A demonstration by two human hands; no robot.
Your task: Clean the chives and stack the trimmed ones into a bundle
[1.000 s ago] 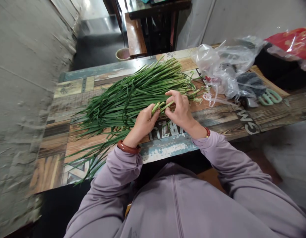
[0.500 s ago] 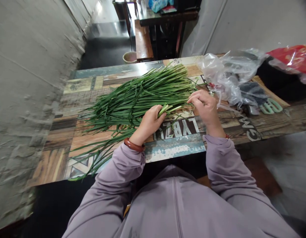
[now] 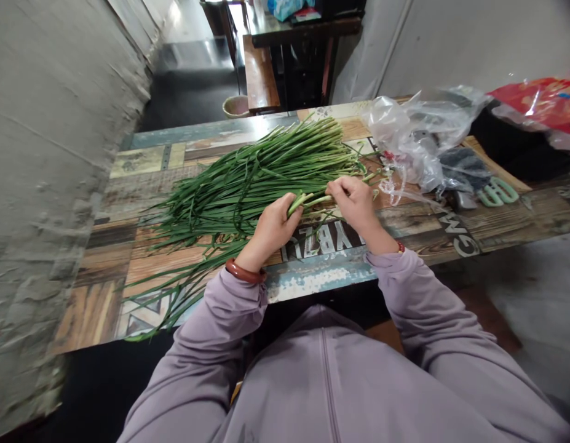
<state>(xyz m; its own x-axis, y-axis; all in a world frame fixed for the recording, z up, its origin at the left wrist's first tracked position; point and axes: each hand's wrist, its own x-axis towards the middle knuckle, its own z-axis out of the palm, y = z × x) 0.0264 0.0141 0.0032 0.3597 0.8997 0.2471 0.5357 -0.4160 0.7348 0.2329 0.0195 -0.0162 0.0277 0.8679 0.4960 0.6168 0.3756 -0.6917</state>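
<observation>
A large heap of garlic chives (image 3: 266, 166) lies across the table, pale stem ends to the right and green leaves to the left. My left hand (image 3: 276, 226) is closed around a small bunch of garlic chives (image 3: 299, 202), whose cut ends stick out past the thumb. The leaves of that bunch trail down-left over the table's near edge. My right hand (image 3: 353, 202) pinches at the stem ends just right of the left hand, thumb against forefinger. Exactly which stem its fingertips grip is partly hidden. Loose scraps lie below the stems.
Clear plastic bags (image 3: 418, 135) and green-handled scissors (image 3: 499, 192) lie on the right of the patterned table (image 3: 104, 307). A red plastic bag (image 3: 543, 104) sits at the far right. Beyond the table are a bench (image 3: 261, 74), a basket (image 3: 236, 106) and another table. A rough wall (image 3: 45, 154) borders the left.
My right hand has moved left and slightly down, from the heap's stem ends to near the left hand's bunch. The left hand keeps its hold. The view has shifted slightly.
</observation>
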